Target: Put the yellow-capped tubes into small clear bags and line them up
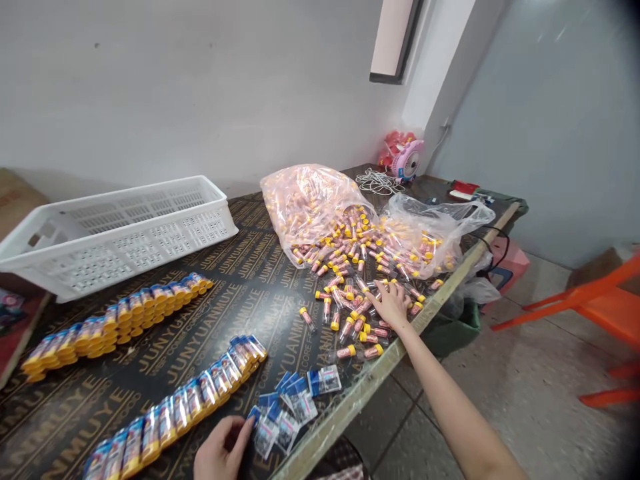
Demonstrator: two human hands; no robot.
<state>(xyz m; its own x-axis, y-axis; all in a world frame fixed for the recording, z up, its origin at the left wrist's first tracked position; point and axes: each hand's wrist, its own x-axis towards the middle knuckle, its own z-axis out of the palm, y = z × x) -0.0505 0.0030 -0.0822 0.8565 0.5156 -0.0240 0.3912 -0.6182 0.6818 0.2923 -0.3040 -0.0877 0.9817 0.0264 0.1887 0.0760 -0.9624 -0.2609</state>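
Observation:
My left hand (pixel 223 448) is at the table's front edge, thumb and forefinger pinched at the blue end of a small blue-and-clear packet (pixel 266 435). More of these flat packets (pixel 301 401) lie loosely overlapped just right of it. My right hand (pixel 391 305) reaches over a spread of small clear tubes with yellow caps and pink contents (pixel 345 330). Its fingers are apart, touching the tubes at the pile's near right side; no tube shows clearly in its grasp. Left of the packets runs a row of blue-labelled, yellow-ended tubes (pixel 187 405), packed side by side. A second, stacked row (pixel 120 323) lies behind.
A white plastic crate (pixel 145 240) stands at the back left. Tubes spill from a large clear bag (pixel 313 203); another clear bag (pixel 440 230) lies right of it. Farther back are a white cable (pixel 379 181) and a pink fan (pixel 407 160). An orange stool (pixel 595 313) stands right.

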